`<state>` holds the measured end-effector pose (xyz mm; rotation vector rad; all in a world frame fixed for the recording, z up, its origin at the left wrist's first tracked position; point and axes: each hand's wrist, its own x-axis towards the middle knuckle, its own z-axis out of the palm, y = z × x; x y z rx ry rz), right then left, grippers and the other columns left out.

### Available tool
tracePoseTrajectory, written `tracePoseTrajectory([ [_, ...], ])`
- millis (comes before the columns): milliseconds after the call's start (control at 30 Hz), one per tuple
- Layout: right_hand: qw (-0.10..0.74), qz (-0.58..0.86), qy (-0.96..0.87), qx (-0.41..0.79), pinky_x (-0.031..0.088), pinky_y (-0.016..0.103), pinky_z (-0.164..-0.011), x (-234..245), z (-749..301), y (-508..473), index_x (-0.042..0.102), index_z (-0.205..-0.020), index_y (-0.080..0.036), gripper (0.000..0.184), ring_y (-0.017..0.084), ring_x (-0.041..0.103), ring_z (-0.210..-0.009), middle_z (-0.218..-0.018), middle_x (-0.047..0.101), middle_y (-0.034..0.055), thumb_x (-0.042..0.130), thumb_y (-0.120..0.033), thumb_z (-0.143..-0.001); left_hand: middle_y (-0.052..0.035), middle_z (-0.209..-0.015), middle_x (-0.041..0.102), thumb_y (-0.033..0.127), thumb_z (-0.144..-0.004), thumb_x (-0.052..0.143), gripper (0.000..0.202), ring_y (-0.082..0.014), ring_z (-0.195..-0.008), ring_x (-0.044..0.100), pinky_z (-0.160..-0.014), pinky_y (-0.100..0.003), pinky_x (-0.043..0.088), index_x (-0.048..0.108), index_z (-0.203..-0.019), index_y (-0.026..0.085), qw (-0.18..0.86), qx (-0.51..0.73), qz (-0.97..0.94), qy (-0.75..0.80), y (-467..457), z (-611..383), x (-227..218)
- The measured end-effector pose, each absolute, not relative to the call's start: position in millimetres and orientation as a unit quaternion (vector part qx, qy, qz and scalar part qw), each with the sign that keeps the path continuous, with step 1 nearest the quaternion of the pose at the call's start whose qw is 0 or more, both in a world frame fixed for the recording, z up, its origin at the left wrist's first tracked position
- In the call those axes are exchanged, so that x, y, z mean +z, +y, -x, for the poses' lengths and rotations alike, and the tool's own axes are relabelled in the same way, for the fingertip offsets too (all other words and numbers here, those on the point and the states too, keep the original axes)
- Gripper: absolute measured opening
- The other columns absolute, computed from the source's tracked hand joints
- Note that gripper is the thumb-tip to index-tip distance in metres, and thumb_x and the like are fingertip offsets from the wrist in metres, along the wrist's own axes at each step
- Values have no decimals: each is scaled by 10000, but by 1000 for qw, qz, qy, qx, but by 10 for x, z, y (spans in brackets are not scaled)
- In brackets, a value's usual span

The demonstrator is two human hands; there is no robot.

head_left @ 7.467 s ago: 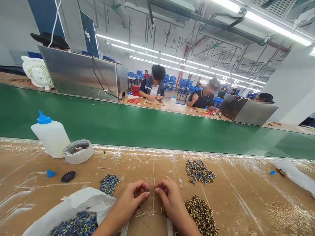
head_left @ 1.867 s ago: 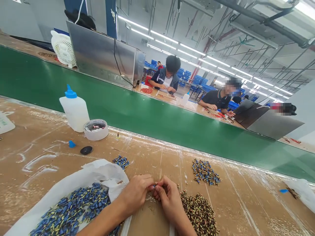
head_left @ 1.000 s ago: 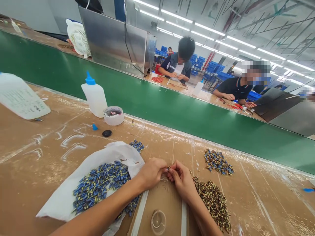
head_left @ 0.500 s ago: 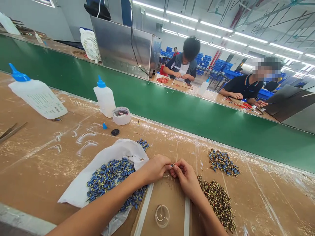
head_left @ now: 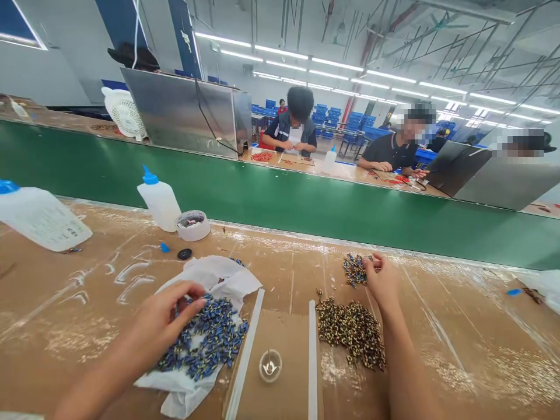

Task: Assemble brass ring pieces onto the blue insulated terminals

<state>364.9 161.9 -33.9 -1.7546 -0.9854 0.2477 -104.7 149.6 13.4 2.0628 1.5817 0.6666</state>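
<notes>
My left hand (head_left: 177, 315) is over a heap of small blue-and-yellow pieces (head_left: 205, 332) lying on a crumpled white sheet (head_left: 236, 277). Its thumb and fingers are apart, and nothing shows between them. My right hand (head_left: 382, 283) is at the edge of a smaller pile of mixed blue, brown and cream pieces (head_left: 353, 269). Its fingertips are drawn together; whatever they hold is too small to make out. Nearer me lies a heap of small brown-and-cream pieces (head_left: 350, 329). Between the heaps, a small clear round dish (head_left: 270, 366) sits on a cardboard strip (head_left: 286, 332) edged with white tape.
Two white bottles with blue caps (head_left: 160, 204) (head_left: 46, 219), a tape roll (head_left: 192, 226) holding bits, and a black disc (head_left: 185, 254) stand at the left. A green belt (head_left: 280, 204) runs beyond the table. People (head_left: 291, 128) work across it.
My hands were together at the middle over a small piece. They have parted: the left went to the blue-and-yellow heap, the right to the mixed pile. The view has shifted.
</notes>
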Motion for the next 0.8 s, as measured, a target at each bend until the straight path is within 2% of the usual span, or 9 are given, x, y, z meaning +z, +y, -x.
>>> tracePoseTrajectory([
  [100,533,739,-406,66,398,353,-660,-318,-3621,1581,527,-1252,-67,681,226,537,-689,-749,578,49,510,-600,-828,-74,-1189,613,447,-806,604,475,-277,-1010,623,-854,-332,483,566,-1232,241,178,188,-763,592,1311,1402,-160],
  [167,535,727,-425,73,386,330,-627,-310,-3513,1569,523,-1261,-82,657,204,518,-649,-709,544,20,482,-594,-852,-90,-1202,589,366,-798,589,441,-280,-1060,606,-910,-348,467,560,-1219,236,167,162,-769,595,1258,1465,-278],
  [267,531,702,-461,112,376,302,-581,-328,-3362,1555,554,-1223,-113,623,180,503,-600,-676,540,3,496,-606,-847,-73,-1062,612,321,-833,527,211,-254,-965,611,-864,-343,464,594,-1005,220,166,145,-762,609,1292,1400,-262],
  [367,532,684,-478,144,392,298,-577,-362,-3310,1531,589,-1173,-124,601,178,519,-606,-701,583,26,509,-616,-838,-46,-928,618,309,-825,545,120,-228,-868,594,-790,-316,446,595,-861,206,163,148,-756,616,1368,1308,-127],
  [500,540,682,-466,162,437,328,-639,-398,-3334,1505,623,-1107,-117,593,209,579,-684,-784,647,86,518,-628,-824,-39,-897,641,331,-805,586,146,-222,-872,587,-789,-304,423,652,-775,203,166,168,-759,607,1432,1275,34],
  [600,536,680,-468,179,453,340,-661,-402,-3296,1504,649,-1046,-122,581,230,610,-718,-803,672,105,532,-640,-813,-30,-825,663,340,-806,598,172,-210,-791,588,-730,-295,407,678,-748,199,166,174,-754,612,1485,1232,180],
  [700,531,668,-483,194,457,331,-659,-374,-3154,1487,655,-1035,-128,565,226,610,-730,-835,679,106,524,-637,-827,-10,-727,665,330,-821,597,180,-188,-719,577,-672,-279,383,676,-731,195,162,193,-756,604,1586,1029,364],
  [800,520,650,-509,218,453,305,-631,-329,-2934,1414,661,-1052,-153,518,209,594,-707,-795,660,70,521,-610,-853,-1,-710,666,333,-860,569,211,-161,-679,572,-636,-263,377,675,-749,188,207,228,-779,546,1731,628,464],
])
